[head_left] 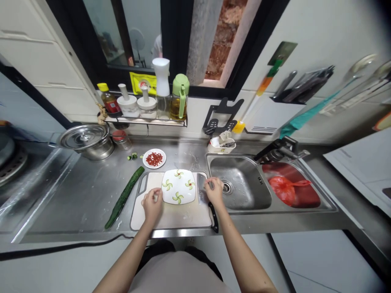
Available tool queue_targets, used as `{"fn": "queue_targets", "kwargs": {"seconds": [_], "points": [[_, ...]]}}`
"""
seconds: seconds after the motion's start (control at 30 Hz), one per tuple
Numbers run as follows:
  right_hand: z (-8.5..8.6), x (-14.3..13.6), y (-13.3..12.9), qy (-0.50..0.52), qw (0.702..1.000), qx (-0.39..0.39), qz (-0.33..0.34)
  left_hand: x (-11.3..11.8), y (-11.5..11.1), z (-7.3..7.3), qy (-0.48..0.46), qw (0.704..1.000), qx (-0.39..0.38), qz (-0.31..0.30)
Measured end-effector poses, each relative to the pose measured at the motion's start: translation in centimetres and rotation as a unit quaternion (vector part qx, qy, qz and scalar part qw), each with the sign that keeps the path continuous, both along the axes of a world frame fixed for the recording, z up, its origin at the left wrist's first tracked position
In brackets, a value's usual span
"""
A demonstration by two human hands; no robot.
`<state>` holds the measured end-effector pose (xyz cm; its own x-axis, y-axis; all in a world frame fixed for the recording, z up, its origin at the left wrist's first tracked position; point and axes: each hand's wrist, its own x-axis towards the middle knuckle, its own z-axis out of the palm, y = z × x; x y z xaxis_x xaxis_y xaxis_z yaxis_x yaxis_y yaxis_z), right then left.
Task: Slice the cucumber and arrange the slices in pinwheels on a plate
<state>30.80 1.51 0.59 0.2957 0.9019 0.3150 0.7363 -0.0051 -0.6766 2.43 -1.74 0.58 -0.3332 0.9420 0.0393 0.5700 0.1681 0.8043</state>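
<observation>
A white squarish plate (179,186) lies on the cutting board (180,217). Several pinwheels of thin green cucumber slices (167,184) are set out on it; the top and right ones have red bits at their centres. Beside the plate's left edge is my left hand (152,205), its fingers curled in and close together. My right hand (215,190) hovers by the kitchen knife (202,189) at the board's right side, thumb and fingertips pinched. Anything in either hand is too small to make out. Behind the board stands a small white dish of chopped red pieces (154,158).
A long cucumber (124,198) lies left of the board, with cucumber scraps (132,156) behind it. The sink (241,183) is at right, with a red plastic bag (284,190) in its second basin. A lidded steel pot (91,142) and a rack of condiment bottles (146,108) stand behind.
</observation>
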Motion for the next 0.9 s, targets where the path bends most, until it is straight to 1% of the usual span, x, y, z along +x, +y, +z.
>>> {"fn": "queue_targets", "kwargs": {"seconds": [0.1,0.2,0.3,0.4,0.57,0.67,0.77,0.9], "points": [[1.0,-1.2,-0.2,0.004,1.000,-0.012,0.020,-1.4,-1.4,-0.6,0.011,1.000,-0.007,0.017],[1.9,-3.3,0.8,0.004,0.998,-0.025,0.056,-2.2,-2.0,-0.8,0.008,0.999,-0.009,0.032],[2.6,-5.9,2.9,0.003,0.995,-0.028,0.094,-2.4,-2.2,-0.8,0.002,0.999,-0.008,0.037],[2.8,-8.9,5.7,-0.010,0.991,-0.040,0.128,-2.4,-2.3,-0.7,-0.004,0.999,-0.005,0.039],[2.4,-13.9,10.3,-0.055,0.973,-0.094,0.203,-2.3,-2.5,-0.5,-0.020,0.999,0.000,0.041],[1.9,-16.5,12.9,-0.101,0.956,-0.126,0.243,-2.2,-2.5,-0.6,-0.028,0.999,-0.003,0.039],[1.3,-18.6,15.2,-0.142,0.940,-0.144,0.275,-2.2,-2.4,-0.8,-0.036,0.999,-0.003,0.035],[0.5,-20.6,17.5,-0.176,0.927,-0.160,0.290,-2.6,-2.1,-1.2,-0.033,0.999,-0.001,0.035]]}}
